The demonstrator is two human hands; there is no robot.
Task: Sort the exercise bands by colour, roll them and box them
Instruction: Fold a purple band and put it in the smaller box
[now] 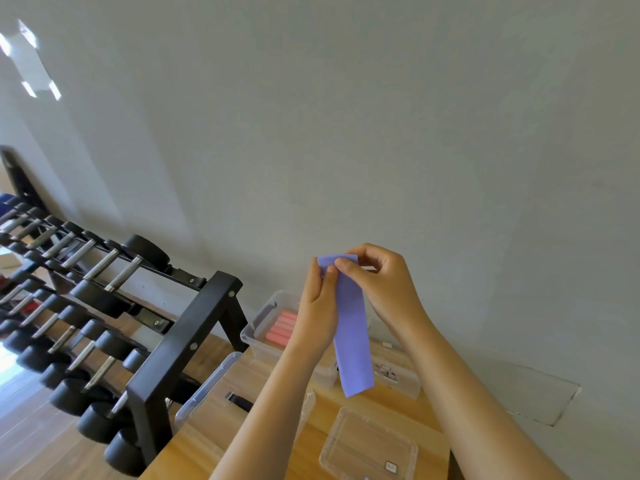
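Both hands raised, pinching a band's top edge
Left hand (320, 306) and right hand (384, 285) pinched the flat purple elastic exercise band (353, 337); it hung straight, unrolled

no readable text, box label (388, 373) too blurred

Both hands are raised above the wooden table (194, 455). The left hand (320, 306) and the right hand (381, 282) pinch the top end of a purple band (353, 327), which hangs straight down between the forearms, its lower end free above the table. At the table's far left corner stands a clear box (254, 336) holding pink rolls (282, 329) laid side by side. A second box (398, 372) stands at the table's far edge, behind the band. A clear lid (367, 441) lies flat on the table's near part. A black dumbbell rack (180, 341) stands just left of the table.
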